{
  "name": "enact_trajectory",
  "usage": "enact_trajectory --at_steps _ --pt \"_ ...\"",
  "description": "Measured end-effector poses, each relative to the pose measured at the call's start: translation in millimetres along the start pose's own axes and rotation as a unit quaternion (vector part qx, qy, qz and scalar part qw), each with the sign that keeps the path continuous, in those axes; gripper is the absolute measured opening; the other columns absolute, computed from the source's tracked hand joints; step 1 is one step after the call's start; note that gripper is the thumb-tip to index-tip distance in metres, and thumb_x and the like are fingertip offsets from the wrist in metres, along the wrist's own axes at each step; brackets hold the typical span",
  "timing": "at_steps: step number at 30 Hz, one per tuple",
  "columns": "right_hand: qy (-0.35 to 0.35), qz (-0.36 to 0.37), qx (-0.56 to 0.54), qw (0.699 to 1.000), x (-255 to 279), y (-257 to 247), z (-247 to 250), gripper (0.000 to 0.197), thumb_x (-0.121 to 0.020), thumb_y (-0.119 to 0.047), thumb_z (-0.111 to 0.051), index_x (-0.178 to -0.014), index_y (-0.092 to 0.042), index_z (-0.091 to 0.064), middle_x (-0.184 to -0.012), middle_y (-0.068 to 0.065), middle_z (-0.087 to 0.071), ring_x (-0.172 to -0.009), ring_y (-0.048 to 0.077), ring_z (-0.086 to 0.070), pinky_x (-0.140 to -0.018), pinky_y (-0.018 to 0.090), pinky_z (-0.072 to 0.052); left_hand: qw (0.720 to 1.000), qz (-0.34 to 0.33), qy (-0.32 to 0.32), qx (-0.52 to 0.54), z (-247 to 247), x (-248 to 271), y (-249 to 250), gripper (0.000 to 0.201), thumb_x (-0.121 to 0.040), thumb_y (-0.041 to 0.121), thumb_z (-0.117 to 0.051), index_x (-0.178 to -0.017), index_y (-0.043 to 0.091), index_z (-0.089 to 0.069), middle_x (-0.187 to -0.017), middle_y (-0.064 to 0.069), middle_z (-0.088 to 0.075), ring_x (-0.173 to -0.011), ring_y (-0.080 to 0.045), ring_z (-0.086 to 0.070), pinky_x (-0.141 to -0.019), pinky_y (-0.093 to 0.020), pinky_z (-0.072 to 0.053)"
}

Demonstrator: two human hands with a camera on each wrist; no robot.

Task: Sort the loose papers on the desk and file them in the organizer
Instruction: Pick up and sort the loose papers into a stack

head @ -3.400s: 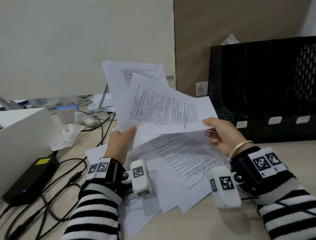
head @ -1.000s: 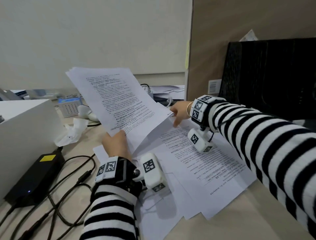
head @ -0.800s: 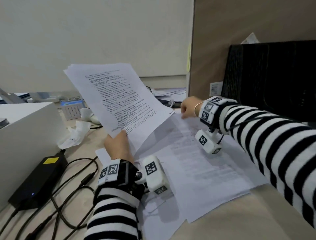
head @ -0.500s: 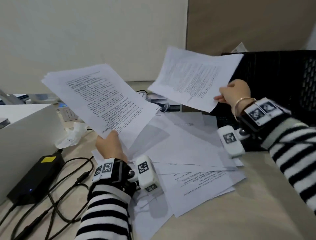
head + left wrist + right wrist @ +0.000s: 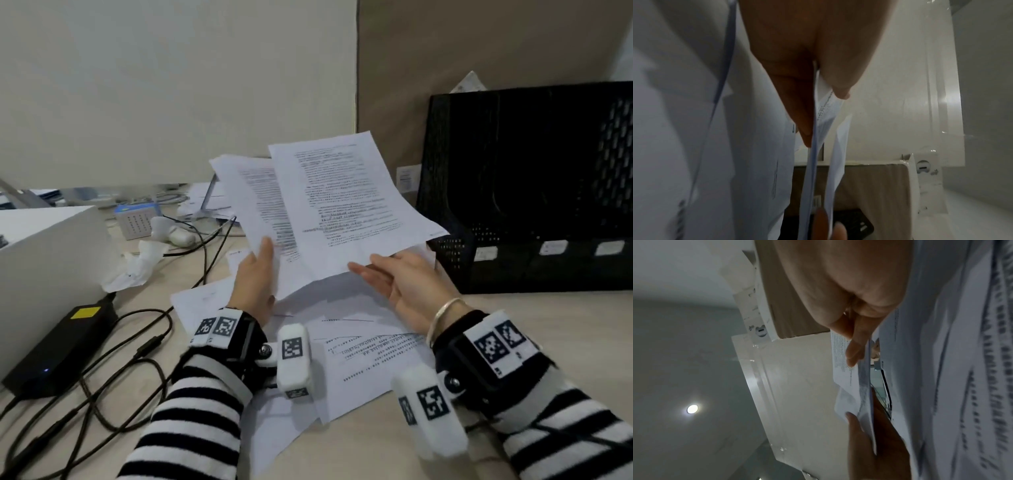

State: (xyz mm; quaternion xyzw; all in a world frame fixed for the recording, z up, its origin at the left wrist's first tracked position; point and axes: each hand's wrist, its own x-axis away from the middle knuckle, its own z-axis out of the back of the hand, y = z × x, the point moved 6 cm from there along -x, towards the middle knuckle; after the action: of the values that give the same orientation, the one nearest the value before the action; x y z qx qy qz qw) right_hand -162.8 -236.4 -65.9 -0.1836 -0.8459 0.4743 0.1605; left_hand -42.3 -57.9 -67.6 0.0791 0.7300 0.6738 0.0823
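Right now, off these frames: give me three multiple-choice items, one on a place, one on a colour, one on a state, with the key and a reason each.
1. Where does the black mesh plastic file organizer stand?
A. right rear of the desk
B. left front of the desk
C. on the white box

2. What colour is the sticker on the black power brick?
A. red
B. yellow
C. green

3. What is the left hand doing?
A. lying flat on the desk
B. gripping a cable
C. pinching the raised sheaf of printed white papers

Key: A, it stands at the right against the brown partition; B, a yellow patch shows on its top; C, thumb over the sheets, fingers behind.
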Motion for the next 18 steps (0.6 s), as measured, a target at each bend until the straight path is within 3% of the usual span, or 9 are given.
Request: enact_trajectory --at_steps 3,5,7,9,11,12,14,16,18 --pt "-0.021 -0.025 0.076 0.997 0 12 -4 0.01 -0.096 -0.008 -0.053 -0.089 -0.002 -0.051 -0.07 0.007 -0.072 -0.074 0.016 -0.073 -0.052 0.014 -0.054 0.998 0.001 -0.061 0.014 -13 5 -2 0.037 -0.097 0.042 -0.05 -0.121 0.015 -0.059 -0.103 0.005 -0.07 -0.079 -0.009 -0.069 -0.064 -0.023 -0.053" --pt "-0.01 -0.026 0.134 0.991 0 12 0 0.009 -0.095 -0.014 -0.057 -0.088 -0.008 -0.055 -0.072 0.003 -0.073 -0.063 0.011 -0.07 -0.045 0.015 -0.048 0.997 -0.001 -0.073 0.018 -15 5 -5 0.024 -0.097 0.02 -0.057 -0.117 0.011 -0.062 -0.109 -0.003 -0.072 -0.088 -0.014 -0.072 -0.072 -0.026 -0.057" --pt "0.055 -0.005 0.184 0.981 -4 5 15 0.012 -0.092 -0.018 -0.061 -0.101 -0.011 -0.058 -0.081 0.004 -0.074 -0.058 0.008 -0.064 -0.042 0.018 -0.04 0.998 -0.012 -0.057 -0.004 -9 4 -7 0.016 -0.095 0.006 -0.055 -0.107 0.014 -0.063 -0.111 -0.006 -0.071 -0.093 -0.017 -0.07 -0.075 -0.029 -0.056" --pt "0.154 0.043 0.208 0.965 -9 -7 37 0.042 -0.084 -0.019 -0.067 -0.123 -0.017 -0.05 -0.102 0.008 -0.07 -0.07 0.011 -0.058 -0.054 0.024 -0.043 0.999 -0.01 -0.048 -0.007 -4 2 -8 0.019 -0.095 0.005 -0.053 -0.106 0.017 -0.062 -0.109 -0.004 -0.071 -0.1 -0.021 -0.067 -0.079 -0.034 -0.054" --pt "0.201 0.094 0.223 0.949 -11 -20 51 0.067 -0.081 -0.021 -0.07 -0.139 -0.023 -0.037 -0.122 0.005 -0.06 -0.096 0.016 -0.058 -0.083 0.034 -0.05 0.998 -0.013 -0.054 0.007 -3 2 -5 0.023 -0.095 0.003 -0.051 -0.113 0.013 -0.061 -0.108 -0.003 -0.071 -0.101 -0.022 -0.067 -0.086 -0.036 -0.053" --pt "0.193 0.104 0.234 0.947 -12 -24 52 0.069 -0.084 -0.022 -0.069 -0.143 -0.023 -0.034 -0.129 0.003 -0.054 -0.109 0.019 -0.055 -0.095 0.037 -0.046 0.998 -0.011 -0.06 0.015 -2 2 -4 0.024 -0.096 0.002 -0.05 -0.116 0.01 -0.06 -0.108 -0.004 -0.071 -0.1 -0.021 -0.067 -0.087 -0.036 -0.053" --pt "0.157 0.097 0.259 0.948 -13 -28 49 0.062 -0.09 -0.025 -0.063 -0.145 -0.019 -0.035 -0.137 0.003 -0.049 -0.12 0.019 -0.051 -0.097 0.032 -0.04 0.997 -0.01 -0.074 0.028 -3 3 -2 0.023 -0.097 0.004 -0.05 -0.118 0.007 -0.058 -0.109 -0.006 -0.07 -0.097 -0.021 -0.067 -0.084 -0.034 -0.053" --pt "0.142 0.089 0.29 0.942 -14 -28 48 0.05 -0.092 -0.02 -0.058 -0.14 -0.015 -0.044 -0.13 0.007 -0.056 -0.106 0.016 -0.057 -0.089 0.029 -0.041 0.996 -0.011 -0.083 0.039 -3 4 -2 0.018 -0.097 0.011 -0.053 -0.112 0.008 -0.061 -0.108 -0.008 -0.071 -0.093 -0.021 -0.069 -0.08 -0.032 -0.055" --pt "0.129 0.089 0.319 0.935 -16 -25 47 0.03 -0.09 -0.009 -0.057 -0.118 -0.015 -0.063 -0.119 0.009 -0.065 -0.093 0.017 -0.062 -0.088 0.033 -0.049 0.996 -0.014 -0.079 0.049 0 4 -1 0.02 -0.098 0.024 -0.054 -0.109 0.01 -0.063 -0.103 -0.007 -0.074 -0.087 -0.019 -0.072 -0.072 -0.029 -0.058"
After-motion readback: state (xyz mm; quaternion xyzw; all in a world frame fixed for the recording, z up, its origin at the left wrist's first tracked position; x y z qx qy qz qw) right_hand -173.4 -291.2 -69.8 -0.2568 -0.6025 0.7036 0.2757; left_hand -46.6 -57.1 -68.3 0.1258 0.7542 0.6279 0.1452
